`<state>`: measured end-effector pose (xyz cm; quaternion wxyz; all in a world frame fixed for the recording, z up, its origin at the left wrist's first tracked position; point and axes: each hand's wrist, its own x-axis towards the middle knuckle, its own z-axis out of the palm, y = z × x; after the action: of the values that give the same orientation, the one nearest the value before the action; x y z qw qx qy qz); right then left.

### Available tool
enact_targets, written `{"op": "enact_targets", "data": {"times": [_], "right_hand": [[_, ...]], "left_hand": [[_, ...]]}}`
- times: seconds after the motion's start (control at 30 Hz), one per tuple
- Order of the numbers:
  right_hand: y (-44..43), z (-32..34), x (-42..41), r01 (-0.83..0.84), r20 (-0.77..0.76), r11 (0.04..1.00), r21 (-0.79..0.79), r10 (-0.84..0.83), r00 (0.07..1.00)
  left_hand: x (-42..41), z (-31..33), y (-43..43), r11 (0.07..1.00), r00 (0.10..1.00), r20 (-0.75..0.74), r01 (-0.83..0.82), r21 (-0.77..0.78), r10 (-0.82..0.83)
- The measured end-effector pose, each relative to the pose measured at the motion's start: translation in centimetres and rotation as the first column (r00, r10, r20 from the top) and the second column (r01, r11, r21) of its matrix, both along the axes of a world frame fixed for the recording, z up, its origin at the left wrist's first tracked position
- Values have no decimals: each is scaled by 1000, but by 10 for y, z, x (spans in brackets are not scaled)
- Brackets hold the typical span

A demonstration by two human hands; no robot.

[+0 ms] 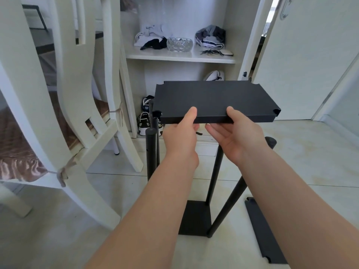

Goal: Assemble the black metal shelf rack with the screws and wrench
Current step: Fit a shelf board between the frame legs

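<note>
Room: pale glossy tiles point(310, 162), white chair point(81, 94).
Shelf point(213, 98): matte black, flat (notched corners).
Grip: our left hand point(180, 136) and right hand point(233, 136) pinch its near edge.

obstacles: chair point(73, 105) crowds the left, upright poles point(151, 152) stand under the raised shelf point(213, 98) | free: bare floor point(310, 162) far right (spare panel point(263, 230) lies nearer)

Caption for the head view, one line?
Black shelf panel held by its near edge in the left hand and right hand, over the rack's upright poles.
</note>
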<state>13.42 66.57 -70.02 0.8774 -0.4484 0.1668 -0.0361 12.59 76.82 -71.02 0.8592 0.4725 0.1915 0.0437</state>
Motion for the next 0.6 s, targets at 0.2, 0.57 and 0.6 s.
{"op": "enact_targets", "data": {"times": [0.2, 0.57, 0.6], "right_hand": [[4, -1, 3, 16, -9, 999, 48, -16, 1000], [17, -3, -13, -10, 16, 999, 45, 9, 1000], [17, -4, -15, -6, 15, 999, 42, 6, 1000]], "left_hand": [[1, -2, 4, 998, 999, 14, 36, -53, -35], [-13, -5, 16, 998, 1000, 8, 9, -60, -8], [-15, -6, 17, 998, 1000, 5, 8, -59, -8]]}}
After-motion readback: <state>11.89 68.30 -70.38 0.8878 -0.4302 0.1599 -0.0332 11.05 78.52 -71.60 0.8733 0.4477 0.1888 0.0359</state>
